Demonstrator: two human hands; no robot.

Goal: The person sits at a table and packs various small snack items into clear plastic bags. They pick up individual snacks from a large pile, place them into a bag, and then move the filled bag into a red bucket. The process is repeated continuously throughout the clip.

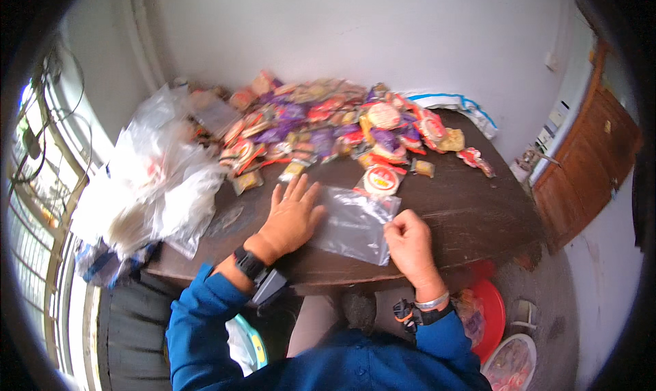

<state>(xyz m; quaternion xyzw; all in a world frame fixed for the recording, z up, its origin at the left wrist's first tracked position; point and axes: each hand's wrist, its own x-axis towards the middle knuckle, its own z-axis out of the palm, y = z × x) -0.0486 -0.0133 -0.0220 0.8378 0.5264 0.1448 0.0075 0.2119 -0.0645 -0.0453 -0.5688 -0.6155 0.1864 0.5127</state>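
Observation:
A clear plastic bag [353, 227] lies flat and looks empty near the front edge of the dark wooden table [476, 211]. My right hand [411, 242] pinches the bag's right edge between thumb and curled fingers. Palm down with fingers spread, my left hand [292, 219] rests at the bag's left side and holds nothing. Just beyond the bag is a round packet with a red and white label [381, 180]. Small yellowish packets [292, 170] lie past my left fingertips, and another small packet [423, 167] sits to the right.
A heap of colourful small packets [318, 114] spreads along the table's back. Bunched clear plastic bags [154, 181] cover the left end. On the floor at right stand a red basin [489, 314] and a white tub [512, 363] with packets inside. A teal-rimmed container [254, 342] is below left.

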